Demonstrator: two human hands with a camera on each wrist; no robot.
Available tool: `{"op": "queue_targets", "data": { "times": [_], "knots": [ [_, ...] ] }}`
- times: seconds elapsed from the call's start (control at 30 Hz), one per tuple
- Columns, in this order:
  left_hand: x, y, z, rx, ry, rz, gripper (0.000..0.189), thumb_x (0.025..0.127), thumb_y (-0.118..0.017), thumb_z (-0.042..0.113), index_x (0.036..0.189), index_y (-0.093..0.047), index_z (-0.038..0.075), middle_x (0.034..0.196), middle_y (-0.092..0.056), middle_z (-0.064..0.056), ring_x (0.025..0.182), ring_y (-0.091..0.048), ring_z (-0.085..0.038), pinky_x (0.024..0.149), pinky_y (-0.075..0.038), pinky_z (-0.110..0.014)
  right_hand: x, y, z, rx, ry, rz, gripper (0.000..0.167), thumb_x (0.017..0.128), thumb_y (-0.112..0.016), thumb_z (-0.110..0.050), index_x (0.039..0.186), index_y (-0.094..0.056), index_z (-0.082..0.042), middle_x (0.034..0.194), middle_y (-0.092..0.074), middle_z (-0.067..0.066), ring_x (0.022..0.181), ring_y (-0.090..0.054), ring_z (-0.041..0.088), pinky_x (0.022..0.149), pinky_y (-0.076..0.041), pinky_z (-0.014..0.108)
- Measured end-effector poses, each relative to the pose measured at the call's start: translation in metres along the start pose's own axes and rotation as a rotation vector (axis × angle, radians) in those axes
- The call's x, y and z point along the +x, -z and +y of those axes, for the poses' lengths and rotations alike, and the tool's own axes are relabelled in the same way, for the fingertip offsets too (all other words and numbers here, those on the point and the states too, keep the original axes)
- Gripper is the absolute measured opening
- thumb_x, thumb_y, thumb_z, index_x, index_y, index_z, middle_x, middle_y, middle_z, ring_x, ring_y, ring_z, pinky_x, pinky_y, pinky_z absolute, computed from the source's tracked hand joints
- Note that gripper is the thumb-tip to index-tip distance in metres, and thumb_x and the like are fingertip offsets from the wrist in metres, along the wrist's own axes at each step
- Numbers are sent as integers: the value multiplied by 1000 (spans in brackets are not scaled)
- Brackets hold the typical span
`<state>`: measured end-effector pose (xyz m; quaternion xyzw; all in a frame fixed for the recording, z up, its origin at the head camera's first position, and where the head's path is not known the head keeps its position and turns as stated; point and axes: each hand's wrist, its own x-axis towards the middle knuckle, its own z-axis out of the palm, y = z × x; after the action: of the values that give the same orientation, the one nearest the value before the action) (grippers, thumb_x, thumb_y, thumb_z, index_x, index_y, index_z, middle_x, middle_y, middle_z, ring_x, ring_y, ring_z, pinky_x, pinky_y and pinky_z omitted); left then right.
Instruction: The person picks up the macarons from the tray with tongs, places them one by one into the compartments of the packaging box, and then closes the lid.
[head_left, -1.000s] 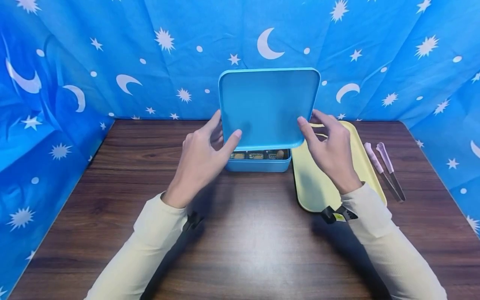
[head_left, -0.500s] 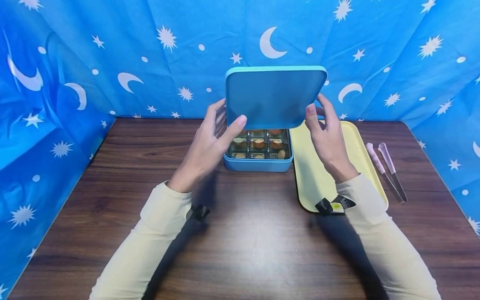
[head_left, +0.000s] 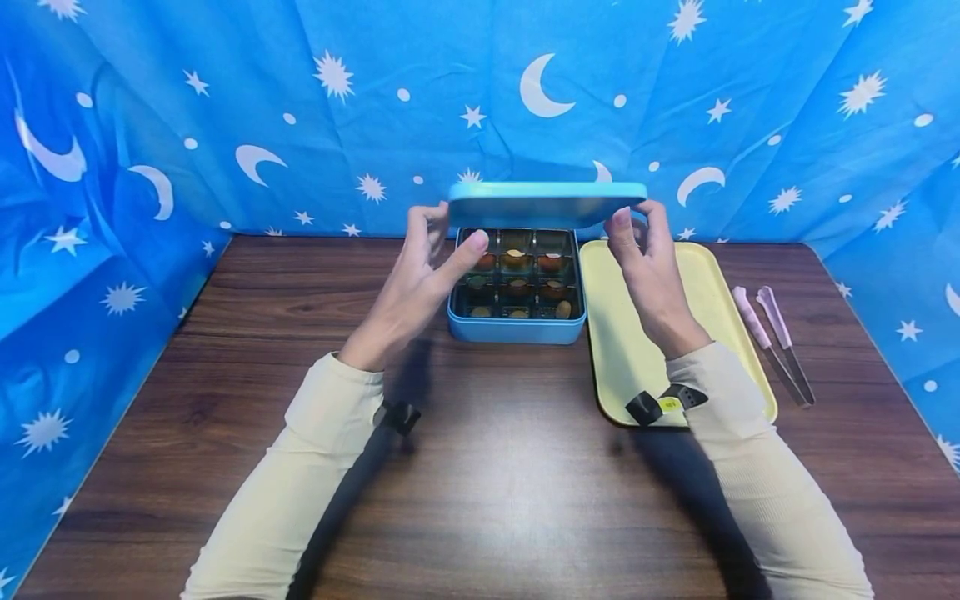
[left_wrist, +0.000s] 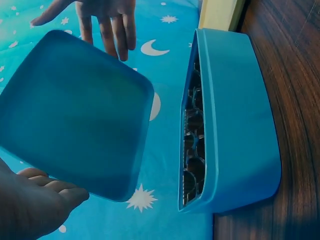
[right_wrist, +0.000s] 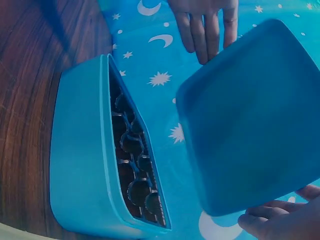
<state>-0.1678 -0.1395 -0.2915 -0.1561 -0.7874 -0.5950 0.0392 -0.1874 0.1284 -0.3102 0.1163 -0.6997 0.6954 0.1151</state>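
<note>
A light blue lid (head_left: 547, 204) hangs in the air above and behind a matching blue box (head_left: 517, 332), its underside tilted toward me. My left hand (head_left: 405, 287) touches the lid's left edge with its fingertips, and its thumb stretches out in front, below the lid. On the opposite edge, fairly straight fingers of my right hand (left_wrist: 110, 22) press the rim, with the thumb spread away in the left wrist view. Between them the hands carry the lid. Inside the box, a clear divided insert (head_left: 519, 271) holds several small round brown, orange and greenish pieces.
A yellow tray (head_left: 626, 367) lies right beside the box, partly under my right forearm. Farther right is a pair of tongs (head_left: 772, 342) with pinkish handles. The wooden table (head_left: 517, 467) ends at a blue star-and-moon cloth (head_left: 405, 50) behind and at the sides.
The lid has tipped from nearly upright to nearly flat, its top edge coming down. More of the box's compartments show now. Both hands still touch the lid.
</note>
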Motion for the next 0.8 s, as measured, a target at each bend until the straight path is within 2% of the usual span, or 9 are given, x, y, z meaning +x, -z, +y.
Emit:
{"op": "queue_targets", "data": {
  "times": [0.17, 0.3, 0.4, 0.53, 0.6, 0.8],
  "knots": [
    [0, 1, -3, 37, 44, -32, 91, 82, -60, 78, 135, -30, 10, 170, -7, -2, 154, -15, -22, 122, -20, -46, 0, 1, 3, -15, -28, -1, 68, 94, -66, -54, 137, -39, -8, 123, -51, 9, 123, -50, 24, 114, -32, 42],
    [0, 4, -6, 115, 80, -50, 99, 78, -64, 79, 143, -28, 14, 170, -8, 2, 154, -16, -23, 120, -21, -54, -1, 4, 7, -104, -81, -51, 64, 96, -65, -42, 141, -36, -6, 143, -44, 8, 128, -46, 22, 111, -35, 45],
    [-1, 8, -9, 201, 115, -77, 105, 79, -67, 76, 154, -23, 17, 169, -12, 1, 153, -19, -22, 118, -25, -57, 0, 9, 13, -147, -120, -97, 65, 95, -69, -39, 142, -37, -8, 157, -34, 6, 133, -42, 23, 109, -37, 46],
    [-1, 11, -15, 317, 155, -111, 113, 78, -69, 75, 162, -18, 19, 168, -16, 1, 153, -20, -23, 117, -26, -60, 2, 17, 23, -147, -131, -192, 73, 92, -74, -33, 151, -38, -11, 163, -29, 2, 149, -28, 18, 117, -31, 46],
    [0, 12, -20, 355, 155, -121, 115, 78, -69, 75, 164, -16, 19, 169, -16, 1, 153, -18, -23, 117, -25, -61, 4, 20, 28, -148, -128, -247, 79, 91, -76, -31, 156, -36, -12, 165, -25, 2, 153, -16, 14, 120, -25, 45],
    [1, 12, -37, 431, 101, -149, 111, 84, -70, 67, 163, -13, 13, 169, -11, -2, 154, -16, -19, 119, -26, -50, 5, 22, 44, -222, -159, -359, 90, 89, -80, -28, 161, -27, -13, 168, -18, 0, 153, -16, 12, 121, -22, 40]
  ]
}}
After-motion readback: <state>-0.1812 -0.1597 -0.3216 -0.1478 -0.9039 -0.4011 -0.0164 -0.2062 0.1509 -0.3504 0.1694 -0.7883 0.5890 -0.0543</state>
